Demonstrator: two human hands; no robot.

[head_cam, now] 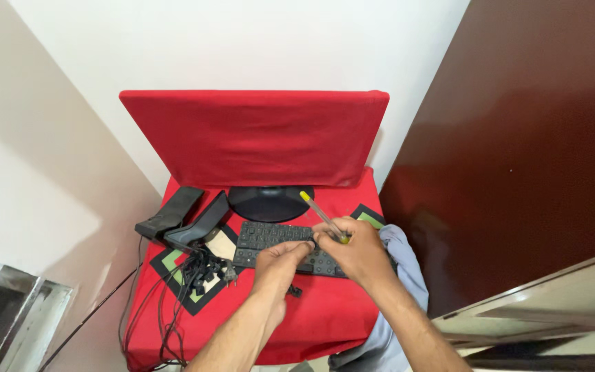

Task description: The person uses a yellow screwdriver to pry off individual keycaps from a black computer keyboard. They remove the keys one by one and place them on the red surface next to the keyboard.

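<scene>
I see the keyboard (280, 246) lying left-to-right across the red worktop (325, 310), just near of the monitor stand (270, 202). My right hand (358, 251) sits over its right end, fingers closed around a yellow-tipped pen (321, 215) that slants up and far-left. My left hand (280, 265) rests on the near middle keys, fingers curled (holding nothing I can make out). 1 loose key (294, 291) lies just near of it.

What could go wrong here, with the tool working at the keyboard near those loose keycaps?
The yellow-handled tool in the right hand could slip and scratch the keyboard, which the left hand steadies. The loose keycaps lie among cables near the table edge, so some might fall or get lost.
</scene>
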